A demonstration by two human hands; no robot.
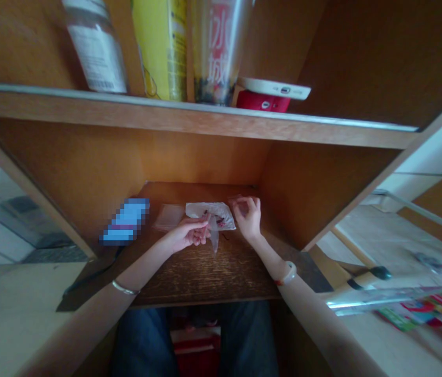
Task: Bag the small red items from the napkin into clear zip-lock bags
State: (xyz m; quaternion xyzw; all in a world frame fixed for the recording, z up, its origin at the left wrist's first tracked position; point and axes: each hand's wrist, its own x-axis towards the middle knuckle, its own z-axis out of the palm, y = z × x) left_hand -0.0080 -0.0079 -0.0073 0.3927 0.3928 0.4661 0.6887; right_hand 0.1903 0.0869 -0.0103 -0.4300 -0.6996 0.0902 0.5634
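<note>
Near the middle of the dark wooden desk [189, 277], my left hand [190, 233] pinches a small clear plastic bag [215, 238], which hangs down from the fingers. Behind it lies an opened white packet [221, 209] with small dark and reddish pieces on it. To the right of the packet, my right hand [247, 213] has its fingers curled together at a thin transparent piece, perhaps another plastic bag [234, 199]. A stack of clear bags [169, 215] lies left of the packet, behind my left wrist.
A phone [125, 222] with a blurred screen stands at the left. On the shelf [189, 116] above are a bottle [97, 52], a yellow package [161, 47], a clear cup [218, 52] and a white device [275, 88] on a red box [262, 101].
</note>
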